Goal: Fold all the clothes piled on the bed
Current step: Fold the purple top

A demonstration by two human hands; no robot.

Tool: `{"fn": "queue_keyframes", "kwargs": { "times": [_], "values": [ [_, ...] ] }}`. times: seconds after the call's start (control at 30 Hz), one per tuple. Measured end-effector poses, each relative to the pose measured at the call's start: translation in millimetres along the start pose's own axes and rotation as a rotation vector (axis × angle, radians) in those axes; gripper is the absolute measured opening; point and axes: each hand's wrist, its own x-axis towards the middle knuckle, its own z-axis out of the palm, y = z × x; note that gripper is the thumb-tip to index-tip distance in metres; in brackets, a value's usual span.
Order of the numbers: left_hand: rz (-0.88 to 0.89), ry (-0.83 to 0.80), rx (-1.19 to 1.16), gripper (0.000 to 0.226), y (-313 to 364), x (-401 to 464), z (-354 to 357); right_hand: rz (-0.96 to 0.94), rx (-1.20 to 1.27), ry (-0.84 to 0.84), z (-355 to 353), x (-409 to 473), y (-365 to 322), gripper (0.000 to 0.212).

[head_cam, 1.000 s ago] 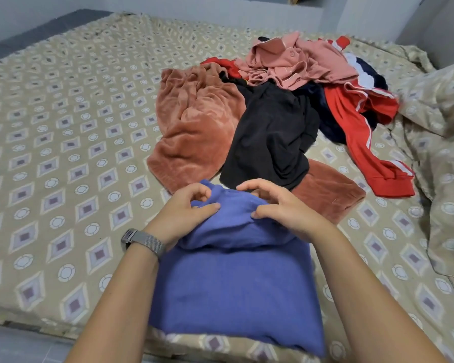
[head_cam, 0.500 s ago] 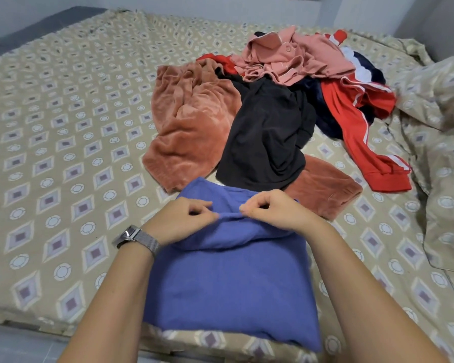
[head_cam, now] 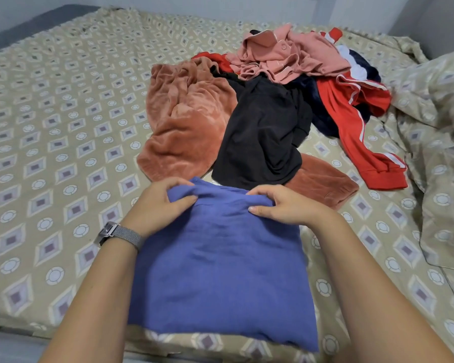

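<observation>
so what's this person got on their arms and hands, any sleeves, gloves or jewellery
Both forearms are bare to the bottom edge of the picture, with no sleeves showing. The left hand and right hand wear no gloves, and no rings show. The only thing worn is a wristwatch on the left wrist, with a grey woven mesh band and a silver metal clasp; its face is out of view.

pale wall [head_cam: 220, 6] behind patterned bed [head_cam: 50, 153]

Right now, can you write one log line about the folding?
step: folding blue knit garment | left hand: grips far edge | right hand: grips far edge | unfolded pile: waiting behind
</observation>
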Motion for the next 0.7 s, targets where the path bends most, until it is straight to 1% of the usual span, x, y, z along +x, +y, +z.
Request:
{"fn": "queue_keyframes", "kwargs": {
  "times": [0.03,0.07,0.13,0.17,0.2,0.3,0.4,0.5,0.57,0.6,0.67,0.7],
  "values": [
    [-0.026,0.063,0.001,0.016,-1,4,0,0.022,0.017,0.042,-2,1,-1,0.008],
    [-0.051,0.12,0.0,0.02,-3,7,2,0.042,0.005,0.085,-3,4,-1,0.01],
    [-0.076,0.211,0.026,0.025,-5,15,6,0.063,-0.07,0.155,-2,9,2,0.025],
    [-0.08,0.231,0.054,0.026,-7,18,10,0.068,-0.098,0.183,0,12,4,0.03],
    [-0.086,0.244,0.089,0.027,-9,23,13,0.073,-0.118,0.212,3,14,6,0.033],
    [-0.11,0.242,0.233,0.032,-20,38,24,0.12,-0.174,0.317,7,21,15,0.025],
    [-0.138,0.226,0.423,0.042,-24,45,33,0.181,-0.303,0.437,15,25,22,0.03],
    [-0.162,0.296,0.613,0.046,-14,40,45,0.18,-0.47,0.609,25,26,28,0.037],
    [-0.061,0.372,0.686,0.041,-6,34,48,0.185,-0.486,0.705,27,24,30,0.039],
    [0.037,0.403,0.698,0.035,-2,32,48,0.181,-0.469,0.748,27,21,30,0.038],
    [0.286,0.447,0.661,0.026,4,28,48,0.141,-0.415,0.851,24,12,30,0.037],
    [0.379,0.437,0.639,0.025,7,23,48,0.124,-0.391,0.885,24,5,28,0.038]
  ]
}}
